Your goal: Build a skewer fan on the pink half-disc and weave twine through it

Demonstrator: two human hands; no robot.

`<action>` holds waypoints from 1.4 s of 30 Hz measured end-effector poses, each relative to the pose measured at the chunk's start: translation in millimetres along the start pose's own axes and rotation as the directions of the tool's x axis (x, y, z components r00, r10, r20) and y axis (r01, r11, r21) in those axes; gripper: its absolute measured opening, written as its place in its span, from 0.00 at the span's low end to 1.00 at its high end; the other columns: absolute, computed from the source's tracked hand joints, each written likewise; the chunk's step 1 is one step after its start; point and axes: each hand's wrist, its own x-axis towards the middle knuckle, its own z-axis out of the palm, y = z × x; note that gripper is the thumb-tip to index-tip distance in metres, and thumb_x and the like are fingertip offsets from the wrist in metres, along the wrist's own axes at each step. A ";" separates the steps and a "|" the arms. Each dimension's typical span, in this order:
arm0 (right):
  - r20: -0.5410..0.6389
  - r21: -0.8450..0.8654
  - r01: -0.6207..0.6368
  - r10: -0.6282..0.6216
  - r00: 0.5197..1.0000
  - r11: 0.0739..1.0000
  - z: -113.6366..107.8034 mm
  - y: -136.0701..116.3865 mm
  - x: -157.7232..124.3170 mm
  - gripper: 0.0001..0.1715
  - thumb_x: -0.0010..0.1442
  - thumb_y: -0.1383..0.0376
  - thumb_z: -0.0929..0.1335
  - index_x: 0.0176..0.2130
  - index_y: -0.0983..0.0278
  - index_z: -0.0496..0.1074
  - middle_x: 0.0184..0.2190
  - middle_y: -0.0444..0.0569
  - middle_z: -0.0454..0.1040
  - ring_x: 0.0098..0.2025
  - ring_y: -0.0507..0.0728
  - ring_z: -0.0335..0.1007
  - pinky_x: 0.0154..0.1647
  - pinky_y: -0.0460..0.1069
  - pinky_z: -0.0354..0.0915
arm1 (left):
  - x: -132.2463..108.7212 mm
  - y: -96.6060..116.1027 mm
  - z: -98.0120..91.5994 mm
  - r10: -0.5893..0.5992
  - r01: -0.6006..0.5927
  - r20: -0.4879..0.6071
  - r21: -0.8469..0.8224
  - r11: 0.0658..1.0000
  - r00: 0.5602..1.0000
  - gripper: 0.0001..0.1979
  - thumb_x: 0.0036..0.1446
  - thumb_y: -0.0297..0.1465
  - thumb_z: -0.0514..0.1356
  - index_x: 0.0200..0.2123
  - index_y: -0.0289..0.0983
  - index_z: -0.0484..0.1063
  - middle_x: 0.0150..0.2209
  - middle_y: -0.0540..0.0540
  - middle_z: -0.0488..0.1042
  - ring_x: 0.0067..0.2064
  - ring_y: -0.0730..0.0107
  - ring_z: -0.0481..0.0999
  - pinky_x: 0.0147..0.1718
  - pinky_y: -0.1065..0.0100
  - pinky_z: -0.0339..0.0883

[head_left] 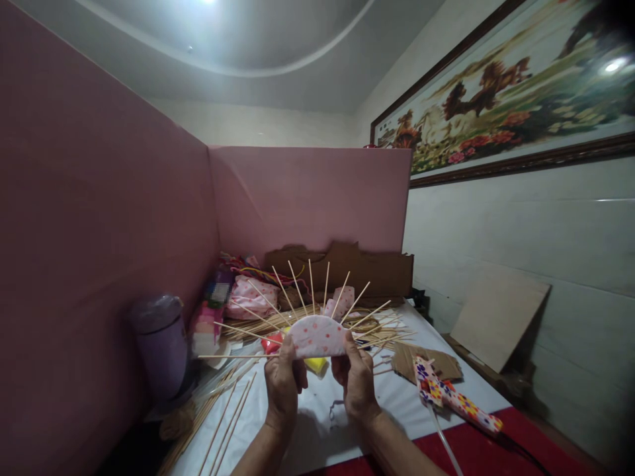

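Between my two hands is a half-round piece covered in pink polka-dot fabric [320,336], with several thin wooden sticks [310,284] fanning out from its curved edge. My left hand [284,380] grips its left end, thumb in front and fingers curled behind. At the right end, my right hand [358,380] pinches it the same way. The piece is held upright above the white-covered table [317,423], its straight edge facing down. Behind it, partly hidden, are a yellow item [315,365] and a red item [271,342].
A flower-patterned glue gun [456,396] lies at right by a cardboard piece [404,362], its cord trailing off. Loose sticks [231,423] lie at front left. A lidded purple bin [161,347] stands left. Bundled sticks, polka-dot fabric [252,296] and cardboard [381,271] are at the back.
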 end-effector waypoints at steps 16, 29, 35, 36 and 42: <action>-0.005 -0.015 -0.003 0.003 1.000 1.000 -0.3 -0.3 -0.8 0.29 0.47 0.45 0.71 0.16 0.63 0.59 0.09 0.37 0.56 0.11 0.45 0.46 0.12 0.43 0.40 | -1.2 3.3 1.5 0.020 -0.020 0.006 0.010 1.000 1.000 0.33 0.59 0.49 0.48 0.07 0.37 0.59 0.06 0.51 0.55 0.12 0.78 0.56 0.13 0.72 0.49; -0.003 0.016 -0.042 0.042 0.999 0.999 -1.6 2.0 0.7 0.28 0.47 0.46 0.72 0.18 0.63 0.60 0.10 0.36 0.55 0.13 0.45 0.46 0.13 0.43 0.40 | -2.7 3.5 0.0 0.021 -0.021 0.002 0.037 0.999 1.000 0.33 0.59 0.48 0.48 0.07 0.37 0.59 0.06 0.51 0.55 0.12 0.78 0.55 0.14 0.72 0.51; 0.027 0.038 -0.041 0.040 0.999 0.998 -1.7 1.2 0.1 0.28 0.48 0.47 0.72 0.17 0.64 0.60 0.11 0.37 0.56 0.13 0.45 0.44 0.14 0.43 0.41 | -3.1 5.4 1.7 0.028 -0.027 -0.013 0.067 0.997 1.000 0.33 0.58 0.48 0.48 0.06 0.37 0.59 0.06 0.51 0.55 0.11 0.77 0.56 0.14 0.72 0.51; 0.028 0.044 -0.046 0.045 0.999 0.998 -2.0 1.6 0.3 0.28 0.48 0.47 0.72 0.17 0.64 0.59 0.11 0.37 0.56 0.13 0.45 0.44 0.14 0.43 0.40 | -3.1 5.4 1.9 0.026 -0.025 -0.012 0.061 0.998 1.000 0.33 0.58 0.48 0.49 0.06 0.38 0.59 0.06 0.51 0.55 0.11 0.78 0.56 0.14 0.72 0.51; 0.040 0.114 -0.122 0.118 0.992 0.986 -0.7 1.6 -0.5 0.25 0.49 0.49 0.72 0.21 0.64 0.63 0.13 0.37 0.59 0.14 0.45 0.49 0.14 0.42 0.44 | -4.0 10.0 3.4 0.044 -0.043 -0.012 0.056 0.998 0.999 0.33 0.58 0.49 0.49 0.06 0.38 0.57 0.06 0.52 0.53 0.12 0.78 0.54 0.16 0.72 0.53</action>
